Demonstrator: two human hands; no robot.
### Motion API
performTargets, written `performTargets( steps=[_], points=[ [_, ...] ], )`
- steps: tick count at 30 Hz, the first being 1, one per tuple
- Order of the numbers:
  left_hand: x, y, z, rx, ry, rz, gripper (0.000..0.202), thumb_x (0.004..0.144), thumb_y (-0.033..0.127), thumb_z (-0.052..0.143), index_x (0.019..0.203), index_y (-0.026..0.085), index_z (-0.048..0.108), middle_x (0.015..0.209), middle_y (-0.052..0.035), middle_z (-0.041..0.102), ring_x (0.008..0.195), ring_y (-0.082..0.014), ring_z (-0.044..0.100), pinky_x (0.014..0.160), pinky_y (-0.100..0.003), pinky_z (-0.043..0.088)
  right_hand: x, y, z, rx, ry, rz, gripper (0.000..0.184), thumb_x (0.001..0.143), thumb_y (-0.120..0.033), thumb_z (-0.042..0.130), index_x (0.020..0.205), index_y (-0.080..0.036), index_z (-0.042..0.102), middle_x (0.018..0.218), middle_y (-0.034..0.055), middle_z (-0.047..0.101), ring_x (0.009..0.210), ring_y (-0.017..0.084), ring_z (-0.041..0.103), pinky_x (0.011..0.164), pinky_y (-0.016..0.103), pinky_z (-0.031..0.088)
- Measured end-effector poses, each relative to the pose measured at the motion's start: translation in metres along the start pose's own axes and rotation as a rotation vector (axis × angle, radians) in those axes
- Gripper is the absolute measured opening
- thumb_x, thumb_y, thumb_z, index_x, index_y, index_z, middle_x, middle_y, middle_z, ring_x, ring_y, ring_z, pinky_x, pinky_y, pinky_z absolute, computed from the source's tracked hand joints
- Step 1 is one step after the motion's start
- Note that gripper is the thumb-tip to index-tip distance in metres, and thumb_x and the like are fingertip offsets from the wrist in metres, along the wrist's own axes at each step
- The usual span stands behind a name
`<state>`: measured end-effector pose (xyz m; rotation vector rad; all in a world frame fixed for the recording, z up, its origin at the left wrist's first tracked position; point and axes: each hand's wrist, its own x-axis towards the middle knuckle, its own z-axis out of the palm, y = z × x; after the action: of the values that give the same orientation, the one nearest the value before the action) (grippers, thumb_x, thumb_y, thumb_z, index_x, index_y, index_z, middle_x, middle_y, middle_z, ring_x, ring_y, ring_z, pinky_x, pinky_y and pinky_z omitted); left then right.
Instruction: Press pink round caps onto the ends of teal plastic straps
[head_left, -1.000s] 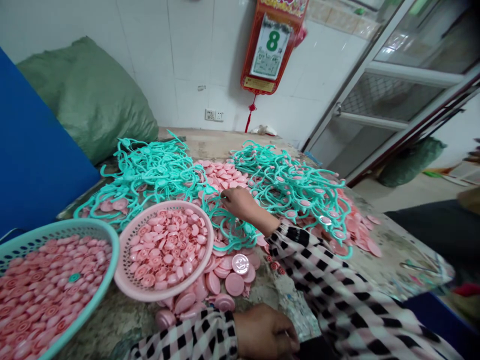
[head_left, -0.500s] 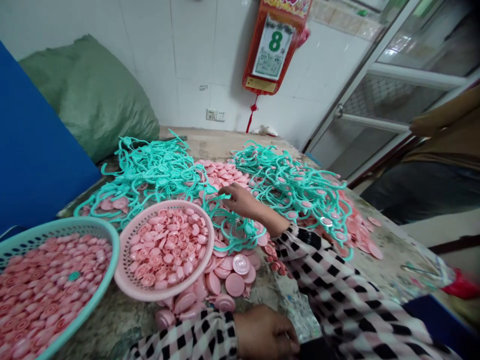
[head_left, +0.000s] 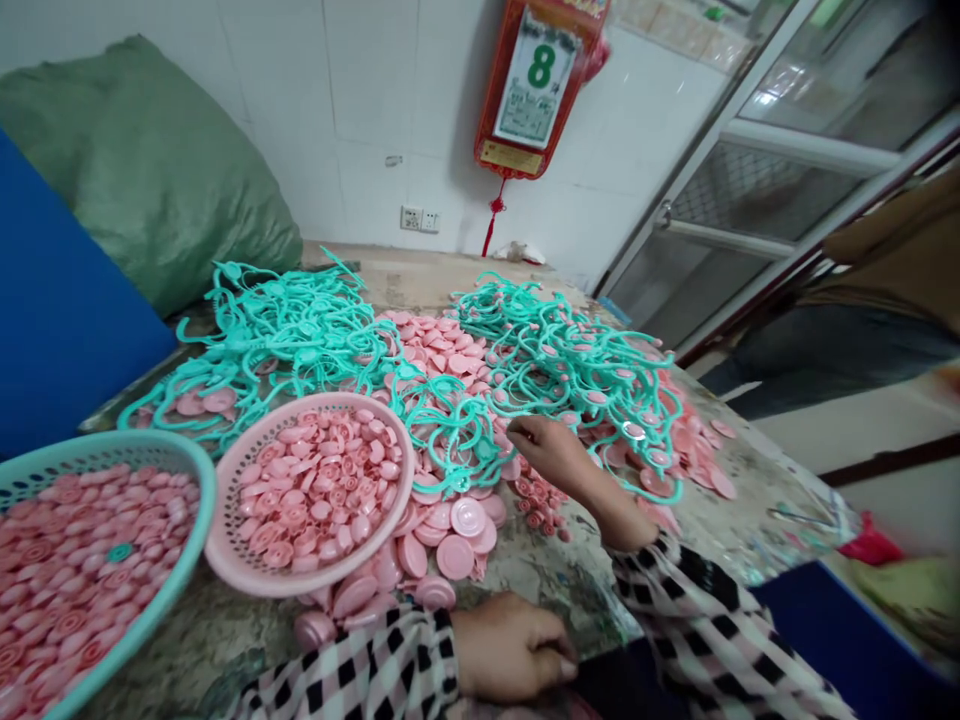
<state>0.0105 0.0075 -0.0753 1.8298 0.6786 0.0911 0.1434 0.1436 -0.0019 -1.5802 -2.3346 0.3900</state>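
Note:
My left hand (head_left: 514,645) is closed at the near edge of the table, its fingers curled downward; anything inside is hidden. My right hand (head_left: 559,460) hovers with fingers bent together beside a small tangle of curved teal plastic pieces (head_left: 450,430); I cannot make out what it holds. Under and left of that hand lie small pink round parts (head_left: 540,505). Larger pink discs (head_left: 455,556) are spread between my hands and the pink basket (head_left: 217,555). A big heap of teal pieces with pink discs fitted (head_left: 592,365) rises behind my right hand.
Left of the pink basket is a teal basket (head_left: 202,500) full of small pink parts. Another teal heap (head_left: 292,330) lies behind them, near a green sack (head_left: 150,180) and a blue panel (head_left: 60,310). A person (head_left: 862,320) stands at the right.
My right hand has drawn back from the teal tangle, toward the right and nearer to me. The left hand stays low at the table edge. The view has shifted slightly.

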Motion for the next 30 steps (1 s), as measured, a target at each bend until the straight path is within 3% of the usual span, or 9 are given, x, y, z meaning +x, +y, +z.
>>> performTargets(
  steps=[3, 6, 10, 16, 25, 30],
  points=[
    [-0.002, 0.002, 0.000, -0.002, 0.009, 0.001, 0.031, 0.084, 0.031, 0.052, 0.106, 0.020, 0.069, 0.103, -0.0064, 0.073, 0.095, -0.0200, 0.067, 0.083, -0.026, 0.050, -0.014, 0.002, 0.007, 0.017, 0.011, -0.010, 0.016, 0.085, -0.017, 0.050, 0.077, -0.017, 0.064, 0.074, 0.0035, 0.064, 0.070, 0.016, 0.057, 0.062, 0.024, 0.037],
    [-0.004, 0.003, -0.001, -0.005, 0.012, 0.012, 0.033, 0.083, 0.030, 0.051, 0.107, 0.018, 0.069, 0.103, -0.0076, 0.073, 0.095, -0.0201, 0.067, 0.082, -0.025, 0.050, -0.028, -0.008, 0.020, 0.025, 0.005, -0.083, 0.016, 0.085, -0.016, 0.050, 0.090, -0.018, 0.065, 0.084, 0.0049, 0.064, 0.078, 0.016, 0.058, 0.067, 0.025, 0.040],
    [-0.003, 0.003, -0.001, 0.004, 0.011, 0.023, 0.033, 0.082, 0.029, 0.051, 0.107, 0.019, 0.070, 0.103, -0.0084, 0.073, 0.097, -0.0220, 0.067, 0.084, -0.028, 0.049, -0.034, -0.023, 0.035, -0.152, -0.008, -0.227, 0.028, 0.085, -0.013, 0.050, 0.108, -0.020, 0.064, 0.094, 0.0091, 0.058, 0.079, 0.019, 0.056, 0.067, 0.028, 0.040],
    [0.000, 0.000, 0.001, 0.005, 0.001, 0.053, 0.033, 0.082, 0.027, 0.050, 0.106, 0.019, 0.070, 0.104, -0.0071, 0.073, 0.098, -0.0200, 0.067, 0.085, -0.025, 0.048, -0.020, -0.033, 0.032, -0.309, -0.013, -0.291, 0.020, 0.089, -0.024, 0.050, 0.103, -0.021, 0.064, 0.098, 0.0093, 0.056, 0.077, 0.019, 0.052, 0.064, 0.028, 0.037],
    [0.000, -0.001, 0.001, -0.018, 0.010, 0.041, 0.030, 0.082, 0.028, 0.051, 0.103, 0.021, 0.070, 0.104, -0.0048, 0.073, 0.097, -0.0191, 0.067, 0.084, -0.023, 0.048, -0.013, -0.031, 0.032, -0.367, -0.033, -0.368, 0.015, 0.089, -0.025, 0.051, 0.098, -0.021, 0.063, 0.101, 0.0094, 0.057, 0.086, 0.021, 0.053, 0.069, 0.030, 0.038],
    [0.001, -0.003, 0.004, -0.016, 0.021, 0.034, 0.030, 0.081, 0.030, 0.053, 0.103, 0.021, 0.071, 0.102, -0.0059, 0.073, 0.096, -0.0209, 0.067, 0.083, -0.025, 0.049, -0.016, -0.031, 0.021, -0.286, 0.054, -0.361, 0.016, 0.091, -0.026, 0.049, 0.096, -0.017, 0.062, 0.097, 0.0110, 0.060, 0.087, 0.022, 0.052, 0.075, 0.033, 0.039]
  ],
)
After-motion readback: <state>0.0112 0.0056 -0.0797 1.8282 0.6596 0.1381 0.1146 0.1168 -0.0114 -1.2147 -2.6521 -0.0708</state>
